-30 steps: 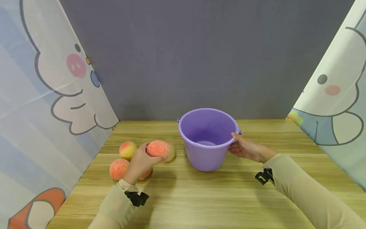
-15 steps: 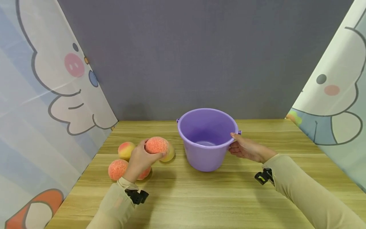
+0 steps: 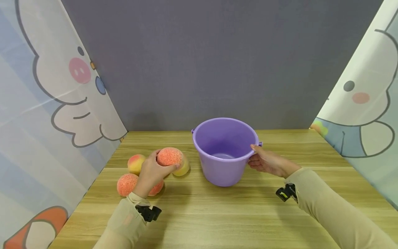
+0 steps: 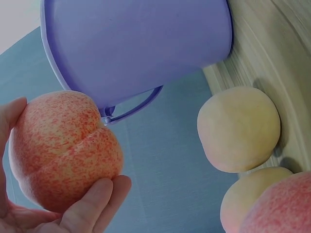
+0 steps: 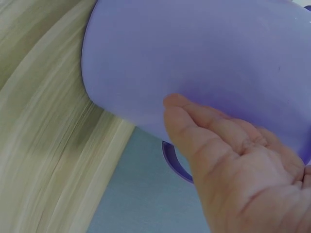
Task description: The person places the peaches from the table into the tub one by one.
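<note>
A speckled red peach [image 3: 169, 156] is held in my left hand [image 3: 151, 173], raised above the table. In the left wrist view, thumb and fingers grip this peach [image 4: 65, 150] from opposite sides. My right hand [image 3: 270, 162] holds the purple bucket [image 3: 222, 173] at its right rim, thumb over the edge and fingers against the outer wall. The bucket stands upright, and no fruit shows inside it. Just behind the held fruit, a yellow peach [image 3: 183, 168] is partly covered. A red peach [image 3: 156, 188] is half hidden by my left wrist.
Left of my left hand lie a yellow-red peach [image 3: 135, 164] and a speckled red peach [image 3: 126, 184]. A dark grey panel [image 3: 217, 69] stands behind the wooden table [image 3: 224, 218]. Cartoon-printed cloths [image 3: 25, 114] hang on both sides.
My left hand has raised the peach slightly, uncovering a little more of the yellow peach behind. The right hand and bucket look unmoved; the whole view has shifted slightly.
</note>
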Available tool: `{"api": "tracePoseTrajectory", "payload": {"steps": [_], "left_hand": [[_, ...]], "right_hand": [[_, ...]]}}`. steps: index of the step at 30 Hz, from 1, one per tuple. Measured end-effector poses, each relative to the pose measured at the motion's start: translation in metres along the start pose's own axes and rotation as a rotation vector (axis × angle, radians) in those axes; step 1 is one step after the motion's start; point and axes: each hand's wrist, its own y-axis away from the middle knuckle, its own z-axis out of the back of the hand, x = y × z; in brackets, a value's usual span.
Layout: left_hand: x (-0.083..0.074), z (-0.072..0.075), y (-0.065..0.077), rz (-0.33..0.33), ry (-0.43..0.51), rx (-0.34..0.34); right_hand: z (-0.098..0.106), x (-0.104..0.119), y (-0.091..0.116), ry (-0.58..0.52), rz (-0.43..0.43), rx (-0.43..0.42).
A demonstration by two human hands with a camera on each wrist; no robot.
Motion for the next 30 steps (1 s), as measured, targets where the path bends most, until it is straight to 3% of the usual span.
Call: {"api": "tracePoseTrajectory", "payload": {"steps": [30], "left_hand": [[-0.015, 0.001, -0.003, 0.007, 0.068, -0.088]], "right_hand": [[-0.002, -0.002, 0.0, 0.003, 0.006, -0.011]]}}
